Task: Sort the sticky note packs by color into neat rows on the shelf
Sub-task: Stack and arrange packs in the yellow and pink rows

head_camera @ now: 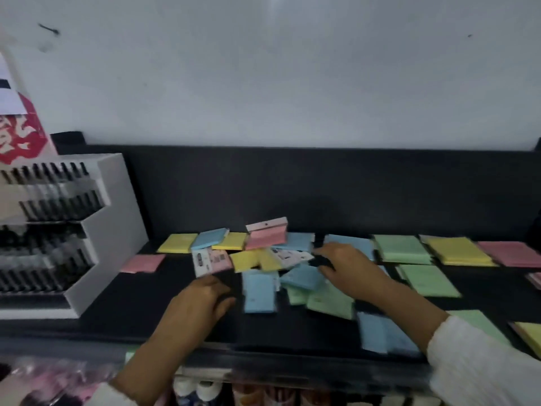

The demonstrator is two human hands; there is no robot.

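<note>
Sticky note packs in yellow, blue, pink and green lie in a loose pile (263, 259) on the black shelf (123, 312). My left hand (205, 300) is at the pile's left edge, fingers curled, seemingly pinching the lower edge of a tilted pink pack (209, 260) that shows its barcode label. My right hand (345, 262) reaches into the pile from the right, fingers apart beside a white-backed pack (291, 255) and above a blue pack (303, 278). Sorted stacks lie at the right: green (401, 249), yellow (456, 250) and pink (509, 253).
A white tiered pen display (108, 230) stands on the shelf's left end, a single pink pack (143, 263) beside it. More green (427, 279), blue (380, 335) and yellow (530, 332) packs lie front right. Bottles (193, 391) stand on the shelf below.
</note>
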